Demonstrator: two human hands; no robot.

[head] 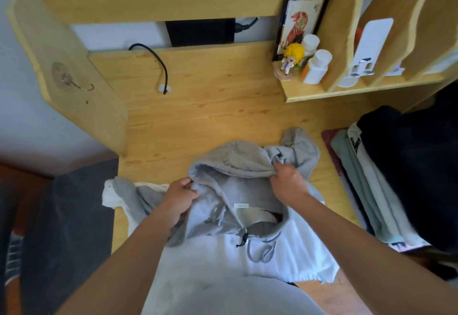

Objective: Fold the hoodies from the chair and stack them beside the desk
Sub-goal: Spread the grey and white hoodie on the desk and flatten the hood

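Note:
A light grey hoodie (247,215) lies crumpled on the wooden desk (198,116) near its front edge, hood up toward the back and drawstrings dangling at the neck. My left hand (179,197) grips the hood's left rim. My right hand (287,181) pinches the fabric at the hood's right side, by a bunched sleeve. One sleeve trails off to the left. A stack of folded garments (366,190) sits at the desk's right end, with a black garment (409,166) on top and beside it.
A shelf unit at the back right holds a framed picture (301,22), a small figurine (291,60) and white bottles (317,67). A black cable (158,64) curls on the desk's back. A dark grey surface (69,228) lies left of the desk.

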